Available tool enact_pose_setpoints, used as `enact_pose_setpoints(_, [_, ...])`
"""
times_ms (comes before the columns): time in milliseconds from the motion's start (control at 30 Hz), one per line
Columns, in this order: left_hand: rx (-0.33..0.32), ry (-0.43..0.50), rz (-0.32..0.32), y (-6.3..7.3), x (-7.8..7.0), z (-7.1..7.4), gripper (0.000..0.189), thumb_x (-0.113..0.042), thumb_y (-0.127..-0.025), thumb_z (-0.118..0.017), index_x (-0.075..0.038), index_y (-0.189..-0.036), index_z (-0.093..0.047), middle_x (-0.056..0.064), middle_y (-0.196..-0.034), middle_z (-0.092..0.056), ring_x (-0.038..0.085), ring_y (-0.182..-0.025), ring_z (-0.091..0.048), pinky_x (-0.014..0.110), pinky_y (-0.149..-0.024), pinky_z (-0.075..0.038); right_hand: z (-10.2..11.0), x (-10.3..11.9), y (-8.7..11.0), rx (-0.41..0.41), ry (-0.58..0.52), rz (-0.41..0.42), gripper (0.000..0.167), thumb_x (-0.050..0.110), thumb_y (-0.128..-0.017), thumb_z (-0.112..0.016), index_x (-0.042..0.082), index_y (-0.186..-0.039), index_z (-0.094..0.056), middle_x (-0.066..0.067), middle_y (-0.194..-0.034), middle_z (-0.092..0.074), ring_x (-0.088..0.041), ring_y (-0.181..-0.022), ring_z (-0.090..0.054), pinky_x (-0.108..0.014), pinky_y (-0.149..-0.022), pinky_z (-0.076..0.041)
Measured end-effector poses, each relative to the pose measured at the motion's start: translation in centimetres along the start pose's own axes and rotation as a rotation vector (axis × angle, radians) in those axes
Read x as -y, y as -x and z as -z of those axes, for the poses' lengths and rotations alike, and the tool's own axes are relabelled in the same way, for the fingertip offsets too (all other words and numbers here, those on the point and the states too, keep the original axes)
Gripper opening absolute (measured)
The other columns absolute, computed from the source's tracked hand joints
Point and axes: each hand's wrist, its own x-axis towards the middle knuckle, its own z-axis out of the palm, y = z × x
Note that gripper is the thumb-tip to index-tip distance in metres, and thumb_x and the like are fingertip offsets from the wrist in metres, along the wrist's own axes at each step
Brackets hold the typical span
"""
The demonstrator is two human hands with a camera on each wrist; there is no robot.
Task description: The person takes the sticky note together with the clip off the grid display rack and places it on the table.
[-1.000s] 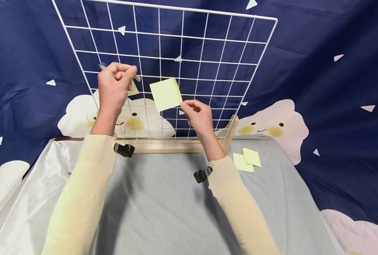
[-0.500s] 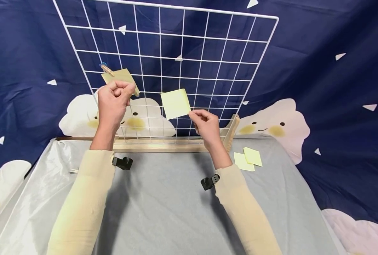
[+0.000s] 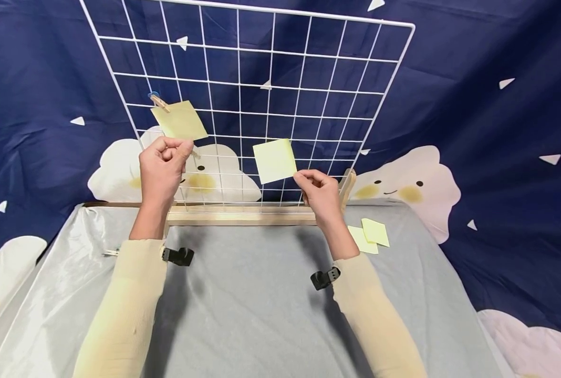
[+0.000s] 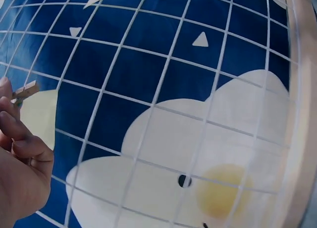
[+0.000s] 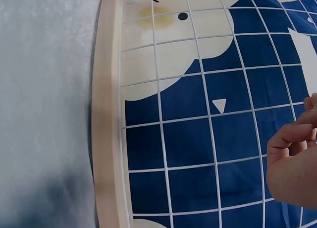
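Note:
In the head view my left hand [image 3: 161, 168] is just below a yellow sticky note [image 3: 182, 121] on the white wire grid [image 3: 304, 84]. A wooden clothespin [image 3: 159, 102] with a blue end holds that note's upper left corner to the wires. Between thumb and fingers my left hand pinches another clothespin [image 4: 26, 90]; only its tip shows past the thumb in the head view. My right hand [image 3: 320, 197] pinches a second yellow sticky note [image 3: 274, 160] by its lower right corner, in front of the grid's middle.
Two more sticky notes [image 3: 375, 232] lie overlapping on the grey cloth [image 3: 252, 294] at the right, partly behind the right wrist. A small slim object [image 3: 111, 253] lies by the left sleeve. The grid stands on a wooden base [image 3: 242, 216] before a dark blue curtain [image 3: 498, 173].
My left hand has moved down from the clipped note, uncovering it and its clothespin. My right hand has carried its sticky note to the right and down.

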Motion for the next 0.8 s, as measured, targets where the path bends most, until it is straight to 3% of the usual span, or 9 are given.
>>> enact_pose_setpoints(367, [-0.092,0.123,0.038,1.9,1.6,1.8,0.013,-0.006,-0.091,-0.077,-0.01,-0.081,-0.07,-0.004,-0.05,-0.05,0.004,-0.044,-0.039,0.015,-0.042,-0.027,1.5,-0.9,1.1,-0.016,-0.027,-0.027,0.016,0.011,-0.094,-0.074,-0.004,-0.1,-0.073,0.002,-0.059,-0.049,-0.009,-0.046,-0.041,-0.02,-0.047,-0.034])
enact_pose_setpoints(533, [-0.12,0.098,0.073,2.7,2.1,2.8,0.013,-0.009,-0.091,-0.077,-0.011,-0.081,-0.071,-0.004,-0.049,-0.051,0.005,-0.043,-0.039,0.016,-0.042,-0.029,2.1,-1.3,1.7,-0.055,-0.043,-0.057,0.02,0.008,-0.094,-0.074,-0.01,-0.103,-0.07,0.002,-0.059,-0.048,-0.009,-0.046,-0.041,-0.019,-0.046,-0.033])
enact_pose_setpoints(800, [-0.187,0.092,0.134,4.0,2.5,5.2,0.012,-0.01,-0.09,-0.079,-0.009,-0.081,-0.071,-0.004,-0.05,-0.052,0.003,-0.042,-0.04,0.014,-0.04,-0.028,3.4,-2.1,2.5,-0.101,-0.066,-0.102,0.014,0.009,-0.093,-0.074,-0.004,-0.099,-0.072,0.002,-0.066,-0.05,-0.008,-0.049,-0.042,-0.019,-0.045,-0.031])
